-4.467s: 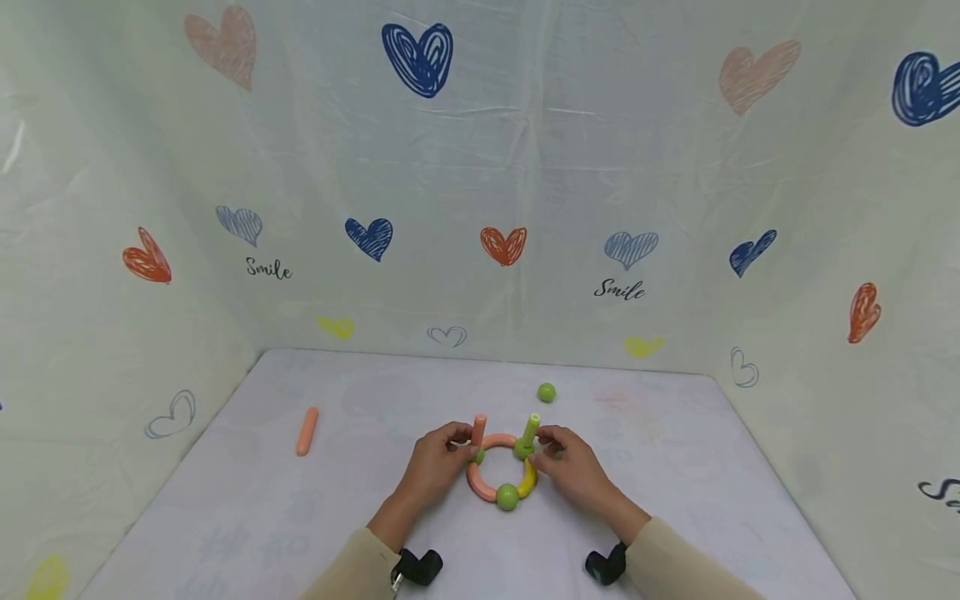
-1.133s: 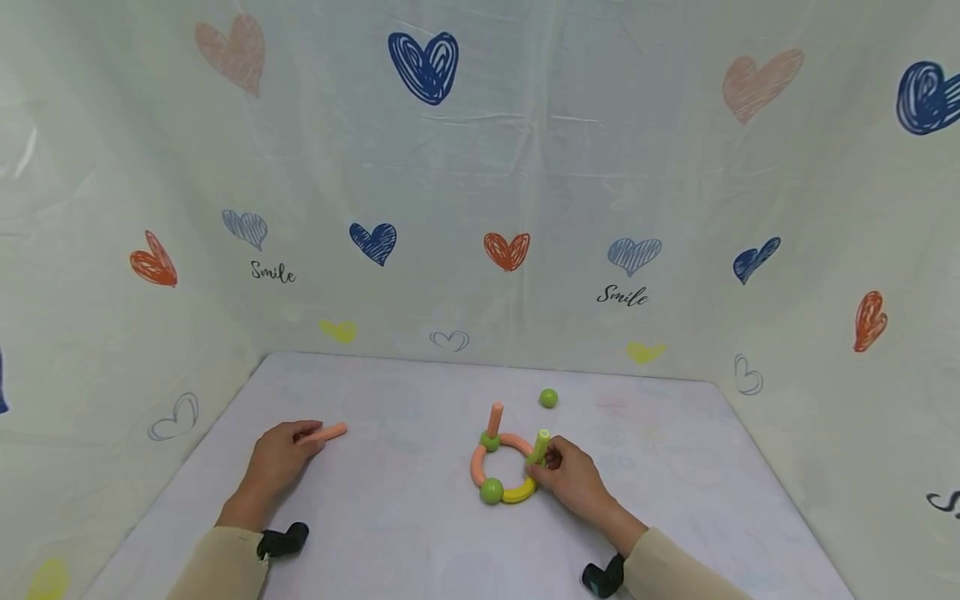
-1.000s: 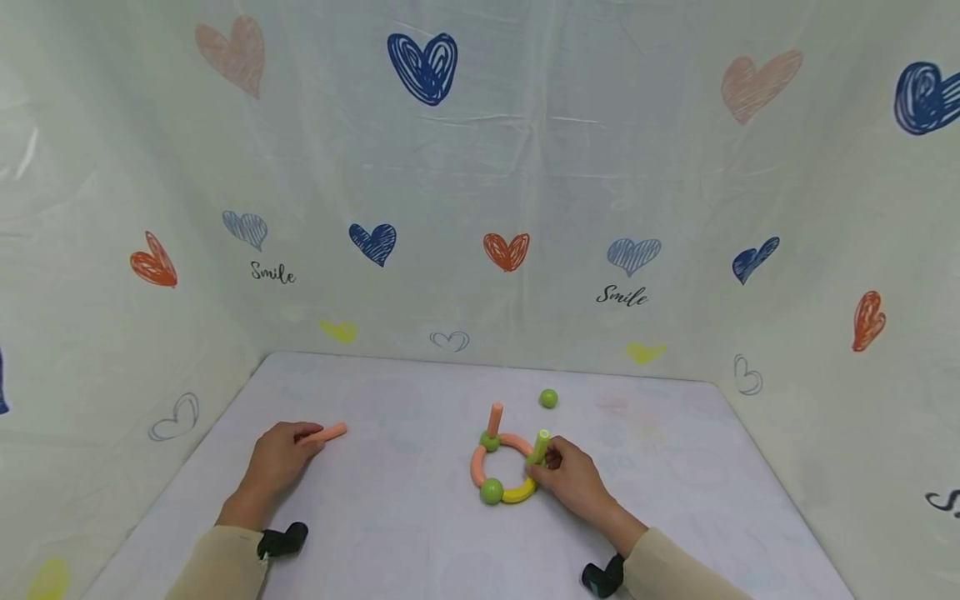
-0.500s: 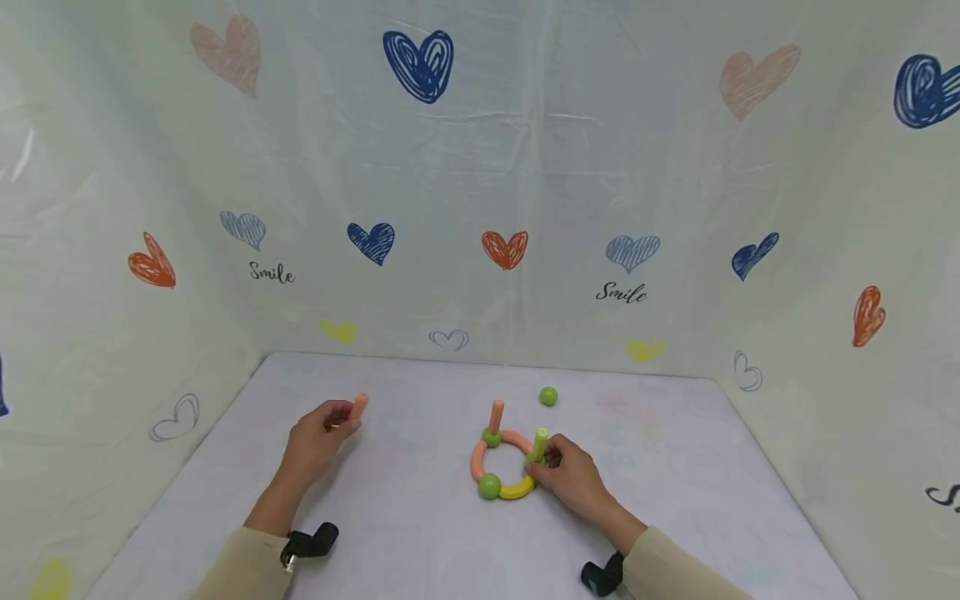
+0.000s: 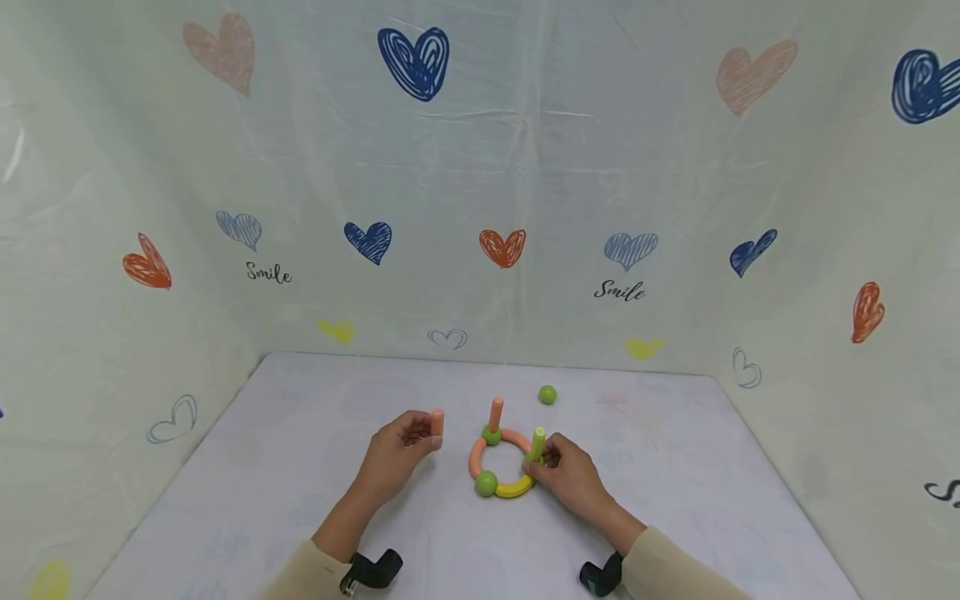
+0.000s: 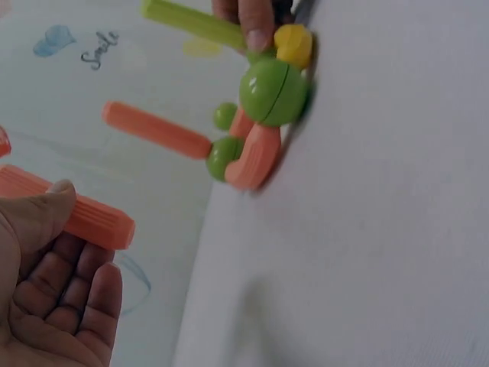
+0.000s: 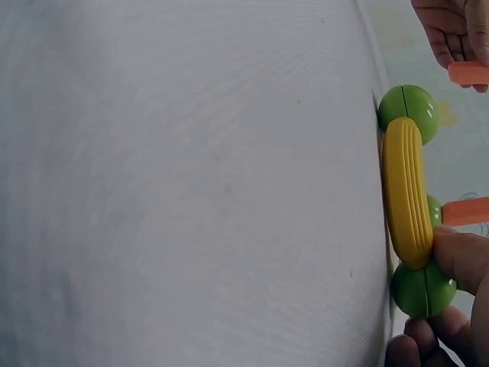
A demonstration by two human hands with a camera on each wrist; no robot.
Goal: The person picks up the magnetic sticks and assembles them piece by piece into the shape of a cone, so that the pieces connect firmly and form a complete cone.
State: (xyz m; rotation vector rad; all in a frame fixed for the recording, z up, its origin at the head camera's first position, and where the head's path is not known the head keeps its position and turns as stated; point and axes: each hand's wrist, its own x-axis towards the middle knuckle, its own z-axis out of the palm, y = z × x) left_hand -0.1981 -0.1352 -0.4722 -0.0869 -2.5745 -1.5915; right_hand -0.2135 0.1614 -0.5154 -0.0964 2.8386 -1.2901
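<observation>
My left hand (image 5: 393, 457) pinches a straight coral rod (image 5: 437, 422) between thumb and fingers, held upright left of a ring of toy building pieces. Two coral curved pieces (image 5: 476, 460) and a yellow curved piece (image 5: 514, 488) form the ring, joined by green balls (image 5: 486, 483). A second coral rod (image 5: 497, 413) stands up from the far ball, and a lime-green rod (image 5: 538, 442) from the right one. My right hand (image 5: 576, 473) grips the right-hand ball (image 7: 422, 289) at that rod's foot; in the right wrist view its thumb lies against ball and yellow piece.
A loose green ball (image 5: 547, 394) sits on the white table (image 5: 315, 500) behind the ring. White sheeting with printed hearts (image 5: 503, 248) rises at the table's back and both sides. A black wrist camera (image 5: 375, 569) is strapped at each cuff.
My left hand picked up the coral rod from the table's left, turned it upright and carried it right, close to the ring. My right hand stays at the ring, which has turned since the earliest frame.
</observation>
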